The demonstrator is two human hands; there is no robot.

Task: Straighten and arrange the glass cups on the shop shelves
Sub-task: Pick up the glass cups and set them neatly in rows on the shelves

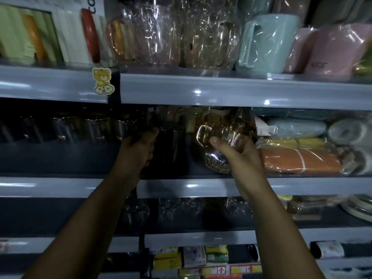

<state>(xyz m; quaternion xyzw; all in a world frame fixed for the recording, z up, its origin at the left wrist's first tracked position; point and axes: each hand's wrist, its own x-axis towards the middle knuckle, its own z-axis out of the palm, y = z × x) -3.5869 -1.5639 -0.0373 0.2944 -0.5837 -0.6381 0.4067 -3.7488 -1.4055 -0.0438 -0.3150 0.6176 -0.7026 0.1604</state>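
While reaching into the middle shelf (pixel 60 188), both hands are holding glassware.
Right hand (pixel 241 156) is curling round a wrapped glass cup (pixel 219 135); at its nine o'clock, left hand (pixel 138 147) is gripping a dark tumbler (pixel 173 139).

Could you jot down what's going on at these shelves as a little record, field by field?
Place: shop shelves, dim light
Right hand: holds a plastic-wrapped glass mug over the middle shelf, handle to the left
Left hand: at a dark glass on the same shelf; grip unclear
Further left: row of dark glasses
Upper shelf: wrapped glass mugs, pale blue mug, pink mug
Shelf edge: bear sticker
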